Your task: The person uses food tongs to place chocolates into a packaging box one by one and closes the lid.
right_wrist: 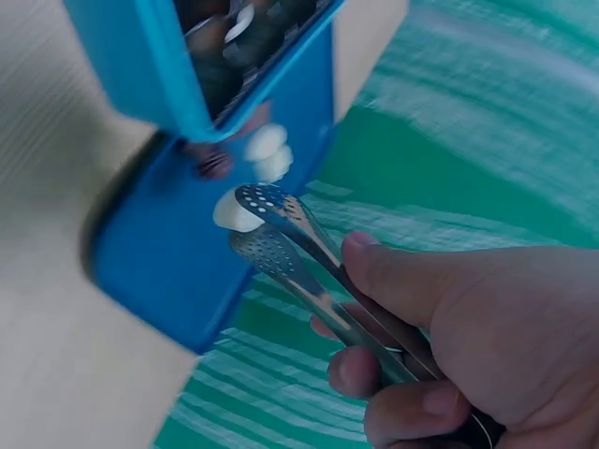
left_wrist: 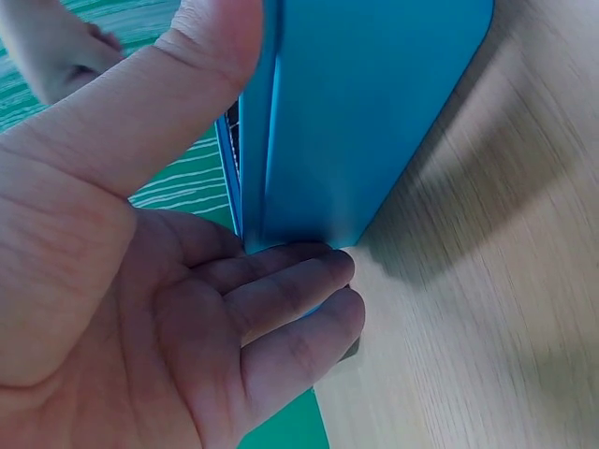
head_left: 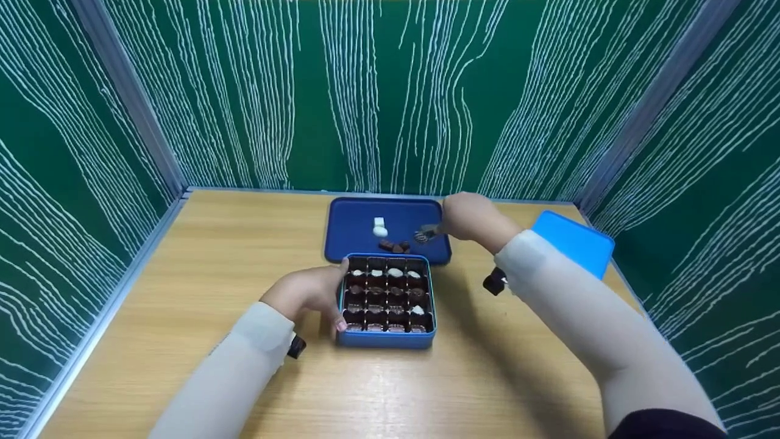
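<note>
My left hand [head_left: 311,291] rests against the left side of a blue tin [head_left: 385,340]; its thumb lies along the wall and its loosely straight fingers touch the far corner. Chocolates sit inside in a dark divided insert [head_left: 396,299], the white ones mostly in a back row. Over the right part of a dark blue tray [head_left: 347,210], my right hand [head_left: 472,216] grips metal tongs [right_wrist: 299,234] with perforated tips. A white chocolate [right_wrist: 226,211] shows between those tips in the right wrist view. A square white chocolate [head_left: 379,221] and an oval white chocolate [head_left: 380,232] lie on the tray.
Several brown chocolates [head_left: 395,246] lie near the tray's front edge, just behind the tin. To the right, partly behind the right forearm, is a light blue lid [head_left: 570,244]. Green walls with white wavy lines [head_left: 390,97] enclose the wooden table [head_left: 244,231].
</note>
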`<state>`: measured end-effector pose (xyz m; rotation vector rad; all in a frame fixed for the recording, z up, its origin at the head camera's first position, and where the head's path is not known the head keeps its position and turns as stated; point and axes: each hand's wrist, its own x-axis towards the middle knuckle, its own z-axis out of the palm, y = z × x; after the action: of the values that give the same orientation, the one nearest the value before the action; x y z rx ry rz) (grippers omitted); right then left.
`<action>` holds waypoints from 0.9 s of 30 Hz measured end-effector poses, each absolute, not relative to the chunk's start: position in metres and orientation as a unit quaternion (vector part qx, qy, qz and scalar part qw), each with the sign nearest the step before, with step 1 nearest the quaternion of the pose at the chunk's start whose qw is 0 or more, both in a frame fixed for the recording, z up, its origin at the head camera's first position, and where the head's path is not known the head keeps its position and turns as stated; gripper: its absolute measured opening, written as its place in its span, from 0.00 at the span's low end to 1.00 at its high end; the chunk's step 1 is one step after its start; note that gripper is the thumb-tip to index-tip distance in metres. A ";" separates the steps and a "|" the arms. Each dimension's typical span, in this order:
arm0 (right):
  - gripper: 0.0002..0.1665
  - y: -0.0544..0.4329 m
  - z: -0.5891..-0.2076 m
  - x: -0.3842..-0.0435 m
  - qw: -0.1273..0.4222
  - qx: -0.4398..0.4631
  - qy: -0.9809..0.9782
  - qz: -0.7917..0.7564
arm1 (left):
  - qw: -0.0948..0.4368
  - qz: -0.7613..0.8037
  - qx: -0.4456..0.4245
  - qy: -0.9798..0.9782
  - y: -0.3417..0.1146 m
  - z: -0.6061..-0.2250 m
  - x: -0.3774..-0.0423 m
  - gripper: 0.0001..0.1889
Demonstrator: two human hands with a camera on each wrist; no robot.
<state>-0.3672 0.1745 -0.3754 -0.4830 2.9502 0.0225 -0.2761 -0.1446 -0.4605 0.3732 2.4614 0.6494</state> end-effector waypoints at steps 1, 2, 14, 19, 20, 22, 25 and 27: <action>0.24 0.172 -0.370 -0.361 0.077 -0.167 0.983 0.009 | 0.281 0.239 0.140 0.919 -0.144 -0.460 -0.276 0.86; 0.23 0.170 -0.364 -0.354 0.077 -0.178 0.981 0.010 | 0.284 0.238 0.140 0.918 -0.144 -0.460 -0.276 0.86; 0.39 0.135 -0.352 -0.284 0.123 -0.331 0.934 0.054 | 0.296 0.237 0.132 0.916 -0.143 -0.455 -0.276 0.86; 0.40 0.123 -0.365 -0.281 0.114 -0.353 0.922 0.112 | 0.287 0.231 0.141 0.919 -0.142 -0.456 -0.275 0.85; 0.39 0.121 -0.367 -0.281 0.111 -0.355 0.920 0.120 | 0.285 0.231 0.143 0.919 -0.141 -0.457 -0.275 0.85; 0.36 0.117 -0.371 -0.281 0.111 -0.357 0.918 0.135 | 0.281 0.230 0.146 0.920 -0.141 -0.456 -0.274 0.84; 0.31 0.110 -0.375 -0.281 0.117 -0.353 0.917 0.147 | 0.281 0.234 0.144 0.920 -0.141 -0.456 -0.274 0.84; 0.28 0.106 -0.378 -0.280 0.119 -0.349 0.917 0.155 | 0.282 0.236 0.141 0.919 -0.140 -0.457 -0.275 0.84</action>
<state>-0.2800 0.1059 -0.3778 -1.0197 2.6789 0.4533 -0.2745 -0.1405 -0.4567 0.3778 2.4613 0.6315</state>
